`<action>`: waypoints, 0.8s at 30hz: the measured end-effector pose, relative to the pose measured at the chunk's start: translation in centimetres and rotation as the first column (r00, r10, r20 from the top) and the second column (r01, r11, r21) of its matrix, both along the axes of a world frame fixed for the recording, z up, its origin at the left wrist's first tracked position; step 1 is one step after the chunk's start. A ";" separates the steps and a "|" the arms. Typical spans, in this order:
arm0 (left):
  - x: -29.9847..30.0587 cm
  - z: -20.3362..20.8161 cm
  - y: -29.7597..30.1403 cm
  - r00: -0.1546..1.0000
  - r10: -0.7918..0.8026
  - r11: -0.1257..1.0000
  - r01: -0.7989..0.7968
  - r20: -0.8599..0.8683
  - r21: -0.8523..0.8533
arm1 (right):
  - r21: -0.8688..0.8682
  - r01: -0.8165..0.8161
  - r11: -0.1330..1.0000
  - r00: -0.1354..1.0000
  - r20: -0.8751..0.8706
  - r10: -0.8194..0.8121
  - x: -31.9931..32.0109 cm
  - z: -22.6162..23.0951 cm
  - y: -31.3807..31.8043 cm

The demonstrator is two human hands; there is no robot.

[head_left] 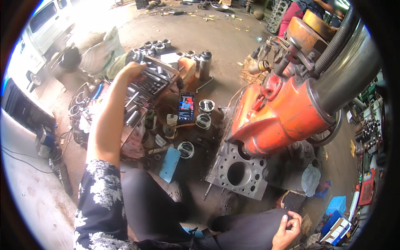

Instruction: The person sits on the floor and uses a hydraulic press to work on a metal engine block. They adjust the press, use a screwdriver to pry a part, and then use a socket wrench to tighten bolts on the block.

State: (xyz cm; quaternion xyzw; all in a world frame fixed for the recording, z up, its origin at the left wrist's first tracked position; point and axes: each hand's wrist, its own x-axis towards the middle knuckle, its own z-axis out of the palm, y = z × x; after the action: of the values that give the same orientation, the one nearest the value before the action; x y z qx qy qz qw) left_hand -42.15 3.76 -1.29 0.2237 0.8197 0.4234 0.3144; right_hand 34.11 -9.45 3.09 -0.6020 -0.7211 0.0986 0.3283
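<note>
My left hand [134, 71] reaches out to a tray [174, 74] of metal tools at the far left. Its fingers are bent and close together at the tray's far left side; what they hold, if anything, is hidden. Rows of sockets and other steel pieces [154, 83] lie in the tray beside it. My right hand [287, 230] rests by my right knee, its fingers curled in and nothing visible in them. In front of me, an engine block [225, 166] shows a round cylinder bore under an orange machine head [275, 121].
A lit phone [186, 107] stands near several pistons [203, 121]. A light-blue flat piece [170, 164] lies by my left knee. A thick steel column [350, 71] rises at right. Boxes [336, 227] sit lower right. A person [293, 16] is at the far right.
</note>
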 end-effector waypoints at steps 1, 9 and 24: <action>-0.4 -0.1 0.3 1.000 -0.005 1.000 0.005 -0.011 -0.001 | -0.004 0.003 1.000 1.000 0.013 -0.003 0.0 -0.2 0.2; -2.0 1.0 0.1 0.999 -0.044 0.996 0.044 -0.004 -0.073 | -0.047 0.020 0.999 0.999 -0.033 -0.022 0.4 -2.2 0.7; -1.9 -0.2 -2.7 0.848 0.026 0.828 -0.315 0.529 0.464 | 0.182 -0.046 0.982 0.996 -0.063 0.058 0.4 -2.1 0.7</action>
State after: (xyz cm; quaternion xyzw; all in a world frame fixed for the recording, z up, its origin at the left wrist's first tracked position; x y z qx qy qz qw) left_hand -44.00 1.07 -1.48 0.1075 0.5754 0.7050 0.4005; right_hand 34.48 -8.76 1.02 -0.5470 -0.7310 0.0620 0.4032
